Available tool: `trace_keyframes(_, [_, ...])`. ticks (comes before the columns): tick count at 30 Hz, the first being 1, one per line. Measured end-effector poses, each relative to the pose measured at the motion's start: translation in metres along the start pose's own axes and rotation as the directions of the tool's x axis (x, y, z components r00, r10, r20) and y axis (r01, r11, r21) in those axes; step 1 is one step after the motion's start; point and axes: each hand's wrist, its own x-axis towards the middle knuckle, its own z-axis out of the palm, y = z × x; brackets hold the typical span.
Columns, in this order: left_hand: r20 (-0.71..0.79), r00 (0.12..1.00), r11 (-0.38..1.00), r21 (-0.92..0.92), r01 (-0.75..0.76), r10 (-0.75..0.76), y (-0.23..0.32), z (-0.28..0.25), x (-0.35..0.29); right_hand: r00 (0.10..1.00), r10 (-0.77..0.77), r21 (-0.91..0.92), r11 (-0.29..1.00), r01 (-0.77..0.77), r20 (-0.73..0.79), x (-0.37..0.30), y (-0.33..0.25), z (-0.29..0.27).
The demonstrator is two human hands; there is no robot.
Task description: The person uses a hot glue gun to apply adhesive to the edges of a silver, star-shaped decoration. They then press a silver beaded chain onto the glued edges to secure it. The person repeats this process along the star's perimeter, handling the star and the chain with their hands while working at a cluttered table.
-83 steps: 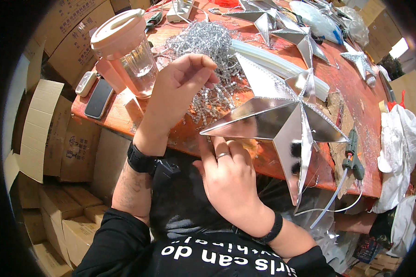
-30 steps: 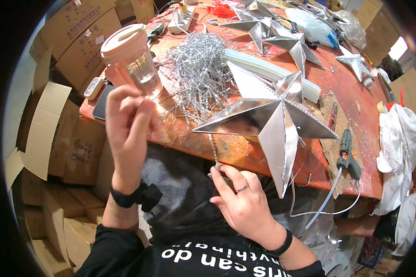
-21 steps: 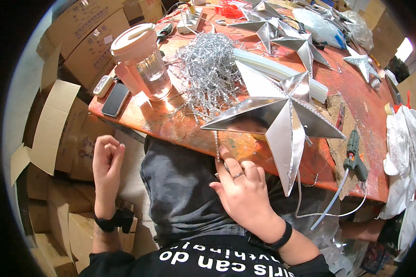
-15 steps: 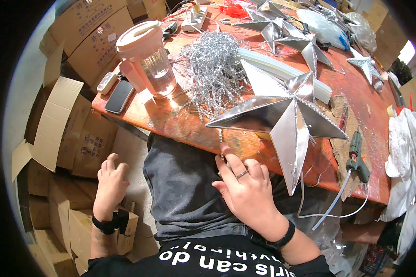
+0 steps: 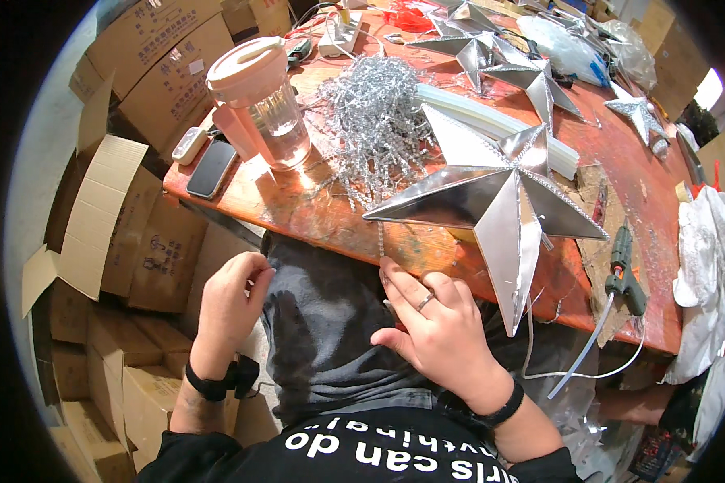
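A large silver five-pointed star point(image 5: 503, 229) with beaded trim along its ridges rests at the table's front edge. Left of it lies a tangled heap of silver trim point(image 5: 376, 113), from which one thin strand point(image 5: 381, 235) hangs over the edge. My right hand point(image 5: 443, 326) is below that edge, the strand running to its first fingertips; its thumb is stretched away. Over my lap's left side is my left hand point(image 5: 235, 298), its fingertips drawn together in a pinch. Whatever may be between them is too small to make out.
On the red table point(image 5: 467, 262) stand a lidded cup point(image 5: 278, 133) and a phone point(image 5: 213, 169). Glue sticks point(image 5: 499, 125) lie behind the star. A glue gun point(image 5: 623, 274) with a cord sits on cardboard at right. More stars point(image 5: 532, 80) lie farther back; cartons point(image 5: 149, 253) crowd the left.
My left hand has moved right and up toward my lap, and its spread fingers have come together. My right hand stays near the table edge, with the strand still at its fingertips.
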Motion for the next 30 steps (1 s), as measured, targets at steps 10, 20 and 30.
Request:
trace_keyframes(10, [0.342,0.934,0.836,-0.539,0.108,0.099,0.029,0.019,-0.01,0.97,-0.238,0.07,0.968,0.241,-0.047,-0.009,-0.004,-0.017])
trace_keyframes(20, [0.305,0.839,0.811,-0.532,-0.242,0.45,0.058,0.033,0.0,0.944,-0.326,0.44,0.855,0.273,0.048,-0.025,-0.015,-0.039])
trace_keyframes(30, [0.24,0.773,0.724,-0.584,-0.368,0.587,0.063,0.037,-0.004,0.886,-0.405,0.763,0.492,0.42,-0.226,-0.037,0.005,-0.092])
